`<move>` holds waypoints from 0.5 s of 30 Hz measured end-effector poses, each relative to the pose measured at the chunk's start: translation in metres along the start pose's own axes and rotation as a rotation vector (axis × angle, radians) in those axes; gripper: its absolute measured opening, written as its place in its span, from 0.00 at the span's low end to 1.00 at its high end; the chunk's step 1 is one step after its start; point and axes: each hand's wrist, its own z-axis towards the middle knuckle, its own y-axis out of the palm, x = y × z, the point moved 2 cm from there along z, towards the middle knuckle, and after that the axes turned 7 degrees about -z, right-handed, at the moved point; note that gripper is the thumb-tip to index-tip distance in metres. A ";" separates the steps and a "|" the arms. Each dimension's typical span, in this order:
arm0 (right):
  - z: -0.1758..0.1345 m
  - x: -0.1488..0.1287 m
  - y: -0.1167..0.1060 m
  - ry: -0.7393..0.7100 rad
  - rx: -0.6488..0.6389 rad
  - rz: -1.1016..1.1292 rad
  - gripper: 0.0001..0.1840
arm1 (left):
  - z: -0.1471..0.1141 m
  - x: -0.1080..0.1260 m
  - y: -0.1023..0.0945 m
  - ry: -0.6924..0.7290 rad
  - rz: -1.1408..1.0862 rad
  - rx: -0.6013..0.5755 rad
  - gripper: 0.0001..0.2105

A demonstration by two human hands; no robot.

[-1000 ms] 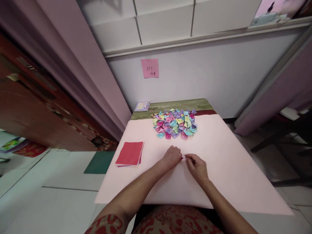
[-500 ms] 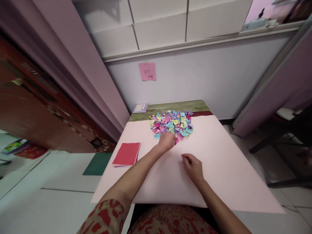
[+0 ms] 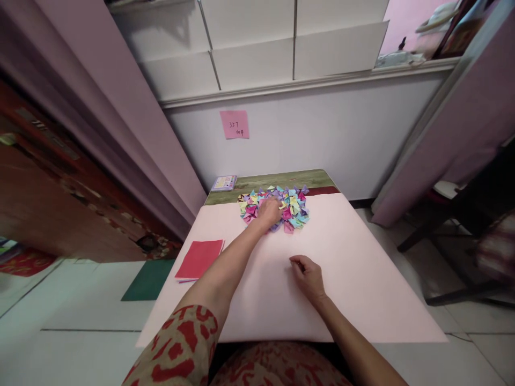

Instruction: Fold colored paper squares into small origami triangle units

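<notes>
My left hand (image 3: 270,212) reaches onto a pile of small folded paper pieces (image 3: 298,206) in pink, yellow, blue, purple and green. Its fingers are bent closed among the pieces, and their tips are hidden. A yellow piece (image 3: 283,205) shows right beside the fingers. Nearer to me, my right hand (image 3: 308,275) rests over the pale pink sheet, closed with thumb against curled fingers and nothing visible in it. To the left lies a stack of red square paper (image 3: 200,259).
A pale pink sheet (image 3: 354,289) covers most of the table. A small printed pack (image 3: 224,183) sits on the wood-patterned back strip (image 3: 277,179). A pink note (image 3: 234,124) is stuck to the wall. Curtains hang on both sides; a dark stool (image 3: 418,233) stands right.
My left hand has moved away from me, from the near edge of the pile onto it. My right hand keeps its closed pose over the sheet. The view has shifted slightly.
</notes>
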 end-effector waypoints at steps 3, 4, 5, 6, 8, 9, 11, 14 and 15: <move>-0.001 -0.001 -0.001 0.016 -0.003 0.007 0.12 | -0.031 -0.025 -0.011 -0.012 -0.029 0.069 0.09; -0.001 -0.001 -0.002 0.025 -0.005 0.012 0.12 | -0.046 -0.036 -0.016 -0.018 -0.077 0.128 0.09; -0.002 -0.001 -0.002 0.035 -0.008 0.016 0.12 | -0.062 -0.049 -0.021 -0.024 -0.130 0.176 0.08; -0.002 -0.001 -0.003 0.044 -0.012 0.018 0.12 | -0.080 -0.062 -0.026 -0.050 -0.176 0.235 0.08; -0.003 0.000 -0.004 0.062 -0.014 0.015 0.13 | -0.121 -0.092 -0.035 -0.183 -0.230 0.369 0.09; -0.004 0.001 -0.004 0.068 -0.013 0.011 0.13 | -0.142 -0.106 -0.038 -0.268 -0.239 0.431 0.10; -0.004 0.001 -0.004 0.074 -0.021 0.000 0.13 | -0.183 -0.131 -0.044 -0.457 -0.223 0.545 0.10; -0.005 0.001 -0.004 0.065 -0.034 -0.031 0.14 | -0.231 -0.153 -0.046 -0.621 -0.169 0.576 0.10; -0.006 0.001 -0.004 0.068 -0.032 -0.042 0.15 | -0.242 -0.156 -0.045 -0.617 -0.157 0.556 0.11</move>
